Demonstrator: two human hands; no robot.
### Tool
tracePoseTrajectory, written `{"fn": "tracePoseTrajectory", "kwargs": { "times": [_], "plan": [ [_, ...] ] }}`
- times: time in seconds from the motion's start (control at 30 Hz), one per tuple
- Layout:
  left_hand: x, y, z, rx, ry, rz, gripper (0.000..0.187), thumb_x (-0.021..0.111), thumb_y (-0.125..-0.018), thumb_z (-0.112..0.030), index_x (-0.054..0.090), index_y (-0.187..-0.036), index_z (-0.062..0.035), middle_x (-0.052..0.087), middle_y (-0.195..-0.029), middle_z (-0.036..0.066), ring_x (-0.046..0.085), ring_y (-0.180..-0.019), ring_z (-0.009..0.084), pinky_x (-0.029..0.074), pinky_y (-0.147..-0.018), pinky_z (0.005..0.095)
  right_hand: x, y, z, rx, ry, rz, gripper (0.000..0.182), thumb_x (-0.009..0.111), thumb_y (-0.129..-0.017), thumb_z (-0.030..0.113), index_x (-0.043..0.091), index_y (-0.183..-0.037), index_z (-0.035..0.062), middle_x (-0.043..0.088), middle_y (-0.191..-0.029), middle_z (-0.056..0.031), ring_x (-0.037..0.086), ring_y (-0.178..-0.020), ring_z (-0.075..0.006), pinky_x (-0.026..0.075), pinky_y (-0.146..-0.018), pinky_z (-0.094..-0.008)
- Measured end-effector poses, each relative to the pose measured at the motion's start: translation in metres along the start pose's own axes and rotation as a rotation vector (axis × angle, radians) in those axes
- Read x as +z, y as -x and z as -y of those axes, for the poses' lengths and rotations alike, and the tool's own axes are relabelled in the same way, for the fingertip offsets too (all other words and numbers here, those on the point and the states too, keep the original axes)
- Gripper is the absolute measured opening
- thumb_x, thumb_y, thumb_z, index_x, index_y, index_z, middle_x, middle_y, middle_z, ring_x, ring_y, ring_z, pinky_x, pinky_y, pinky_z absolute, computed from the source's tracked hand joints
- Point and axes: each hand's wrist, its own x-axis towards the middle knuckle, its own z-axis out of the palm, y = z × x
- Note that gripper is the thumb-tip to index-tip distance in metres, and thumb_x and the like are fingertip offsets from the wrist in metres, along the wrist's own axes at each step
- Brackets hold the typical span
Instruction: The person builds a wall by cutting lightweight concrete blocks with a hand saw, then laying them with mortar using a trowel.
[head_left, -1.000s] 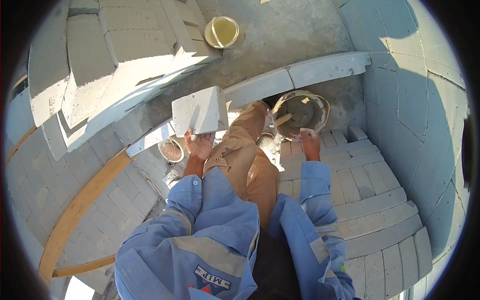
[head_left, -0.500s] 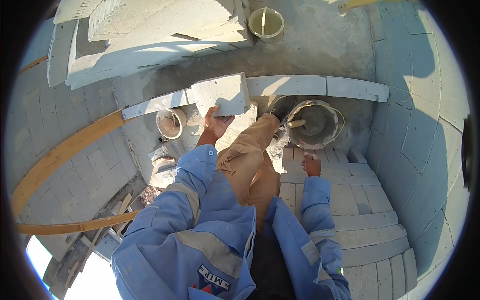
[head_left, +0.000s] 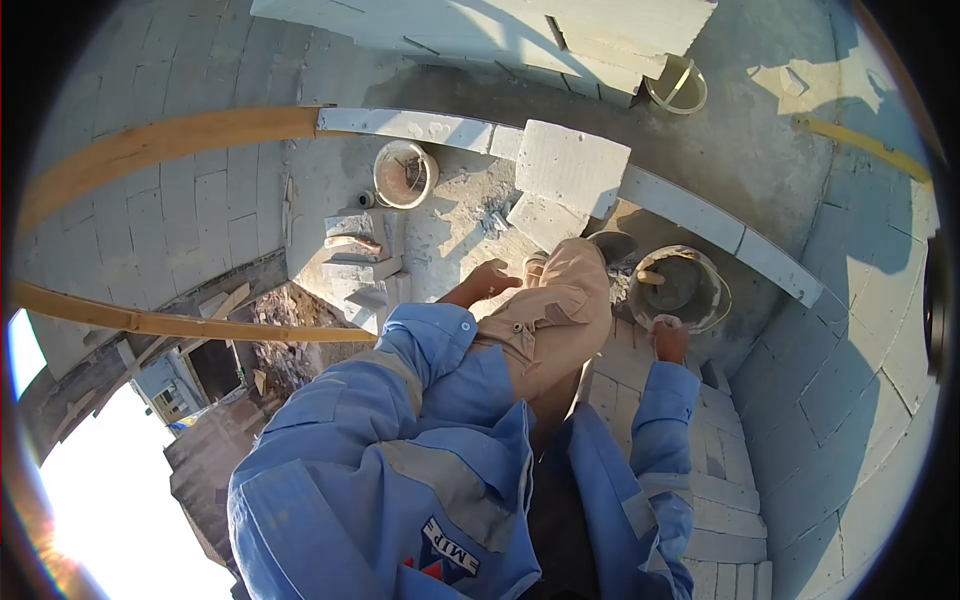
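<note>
My left hand (head_left: 488, 281) is held above the raised leg, its fingers apart and nothing in them. Ahead of it, a pale concrete block (head_left: 570, 166) lies across the low, thin block wall (head_left: 680, 208), with another block (head_left: 545, 219) on the floor just below. My right hand (head_left: 669, 339) is closed at the near rim of a mortar bucket (head_left: 716, 308); whatever its fingers may hold is hidden. A wooden handle (head_left: 652, 278) sticks up from inside that bucket.
A smaller bucket (head_left: 431, 180) stands left, near stacked block pieces (head_left: 362, 270). Blocks pave the surface (head_left: 712, 440) at right. Timber strips (head_left: 170, 135) curve along the left. Beyond the low wall are a white bucket (head_left: 703, 98) and large stacked blocks (head_left: 600, 30).
My left hand has let go of the block on the low wall and drawn back towards me. The view has turned left; my right hand stays closed, now nearer the mortar bucket.
</note>
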Motion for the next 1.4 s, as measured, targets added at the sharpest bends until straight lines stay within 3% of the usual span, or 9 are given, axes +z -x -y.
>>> {"fn": "tracePoseTrajectory", "kwargs": {
  "times": [0.13,0.23,0.4,0.5,0.53,0.57,1.03,1.17,1.4],
  "plan": [
    [-0.032,-0.008,0.045,0.212,-0.118,-0.102,0.083,0.08,-0.075,-0.049,0.056,-0.135,0.0045,0.068,-0.122,0.024,0.067,-0.113,0.0325,0.052,-0.097,0.0376,0.032,-0.028,-0.017,-0.163,0.205,0.071,0.017,0.067,-0.088,0.017,0.07,-0.094,0.0022,0.064,-0.071,-0.0054,0.06,-0.056,-0.0135,0.046,-0.048,-0.0282],
    [-0.061,0.003,0.034,-0.108,0.113,-0.353,0.079,0.078,-0.078,-0.047,0.056,-0.134,0.0037,0.066,-0.123,0.024,0.065,-0.115,0.0314,0.052,-0.095,0.0373,0.066,-0.019,-0.016,0.003,-0.064,0.163,0.018,0.065,-0.088,0.02,0.072,-0.096,0.005,0.067,-0.074,-0.0079,0.063,-0.06,-0.0139,0.048,-0.053,-0.031],
    [-0.083,-0.041,0.112,-0.077,0.294,-0.501,0.079,0.076,-0.072,-0.052,0.06,-0.128,0.0028,0.064,-0.121,0.021,0.064,-0.108,0.0306,0.051,-0.088,0.0414,0.135,0.001,-0.098,-0.321,0.658,0.393,0.053,0.068,-0.085,0.046,0.072,-0.106,-0.002,0.069,-0.111,-0.0294,0.066,-0.111,-0.0402,0.05,-0.096,-0.0444],
    [-0.099,-0.054,0.143,-0.061,0.239,-0.409,0.077,0.075,-0.074,-0.049,0.06,-0.128,0.0027,0.064,-0.123,0.021,0.063,-0.111,0.0297,0.05,-0.091,0.0412,0.17,0.077,-0.072,0.186,0.645,0.438,0.083,0.064,-0.086,0.06,0.055,-0.135,-0.0065,0.057,-0.132,-0.0352,0.059,-0.124,-0.041,0.046,-0.105,-0.0441],
    [-0.105,-0.052,0.148,-0.035,0.299,-0.355,0.075,0.075,-0.075,-0.048,0.06,-0.129,0.0025,0.064,-0.125,0.02,0.063,-0.113,0.0294,0.049,-0.092,0.0409,0.179,0.076,-0.097,-0.127,1.082,0.861,0.09,0.057,-0.086,0.068,0.052,-0.14,-0.0034,0.05,-0.138,-0.039,0.054,-0.131,-0.0412,0.041,-0.11,-0.0433],
    [-0.111,-0.057,0.153,-0.042,0.321,-0.355,0.075,0.075,-0.075,-0.048,0.06,-0.129,0.0025,0.064,-0.125,0.02,0.063,-0.113,0.0294,0.049,-0.092,0.0409,0.193,0.109,-0.085,0.317,0.751,0.507,0.087,0.047,-0.091,0.071,0.051,-0.142,0.001,0.047,-0.141,-0.0378,0.051,-0.132,-0.0439,0.039,-0.112,-0.044],
    [-0.252,-0.385,0.389,-0.086,-0.053,-0.786,0.031,0.061,-0.087,-0.03,0.073,-0.096,-0.0028,0.072,-0.088,0.02,0.072,-0.082,0.0332,0.056,-0.076,0.0435,0.416,0.198,-0.021,0.602,0.982,0.037,0.088,0.064,-0.087,0.061,0.051,-0.136,-0.011,0.055,-0.134,-0.034,0.052,-0.128,-0.0456,0.042,-0.106,-0.0462],
    [-0.267,-0.428,0.358,-0.531,0.222,-0.708,0.042,0.059,-0.092,-0.039,0.07,-0.118,-0.0091,0.069,-0.122,0.016,0.065,-0.115,0.0353,0.051,-0.098,0.0454,0.426,0.2,-0.019,0.616,0.998,0.024,0.091,0.066,-0.086,0.061,0.046,-0.141,-0.0089,0.053,-0.138,-0.0328,0.052,-0.129,-0.0446,0.042,-0.107,-0.0457],
    [-0.287,-0.393,0.337,-0.481,0.315,-0.538,0.042,0.058,-0.091,-0.039,0.068,-0.124,-0.0158,0.068,-0.126,0.015,0.062,-0.121,0.0356,0.05,-0.1,0.0443,0.444,0.187,0.004,0.694,1.066,0.035,0.096,0.067,-0.084,0.063,0.043,-0.143,-0.0089,0.053,-0.138,-0.0332,0.052,-0.128,-0.0453,0.042,-0.107,-0.0462]
  ]
}}
